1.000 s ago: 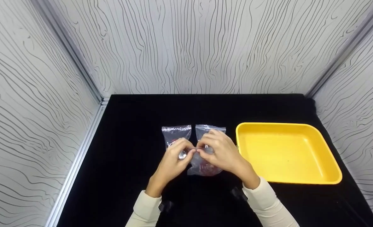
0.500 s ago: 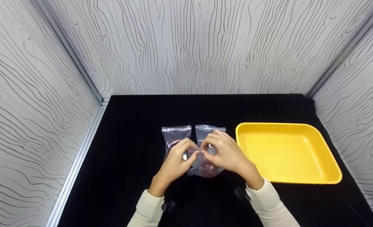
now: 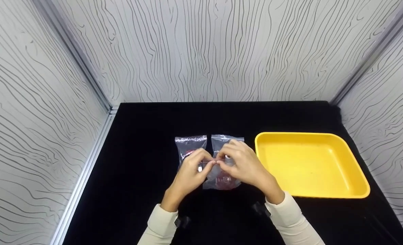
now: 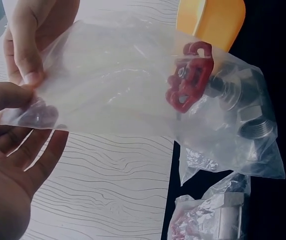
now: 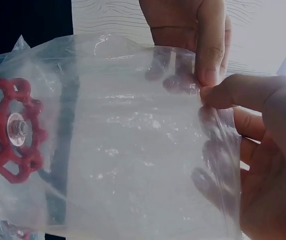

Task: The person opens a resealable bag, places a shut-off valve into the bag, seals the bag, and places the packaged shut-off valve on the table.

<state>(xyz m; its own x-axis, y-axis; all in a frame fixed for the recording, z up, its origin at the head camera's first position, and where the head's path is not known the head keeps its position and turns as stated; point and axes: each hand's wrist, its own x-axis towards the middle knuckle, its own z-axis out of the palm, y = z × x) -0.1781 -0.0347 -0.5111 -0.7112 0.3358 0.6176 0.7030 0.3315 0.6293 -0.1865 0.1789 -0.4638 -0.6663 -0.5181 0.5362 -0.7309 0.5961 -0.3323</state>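
Observation:
A clear plastic bag point(image 4: 112, 85) hangs from both hands, holding a metal valve point(image 4: 253, 117) with a red handwheel point(image 5: 12, 130). My left hand point(image 3: 189, 172) pinches the bag's top edge between thumb and fingers. Right beside it, my right hand point(image 3: 245, 166) pinches the same edge, with the two thumb tips meeting. In the right wrist view, fingers of both hands show through the film behind the bag. The valve hangs at the bag's bottom, away from the hands.
Two more clear bags lie behind the hands on the black cloth point(image 3: 146, 136), a left bag point(image 3: 191, 140) and a right bag point(image 3: 218, 141), partly covered by the hands. To the right stands a yellow tray point(image 3: 310, 197). Wood-patterned panels point(image 3: 201, 51) enclose the table.
Both hands have shifted slightly right, still pinching the bag's edge together. The hanging bag has moved a little with them. Over the last half second they barely move.

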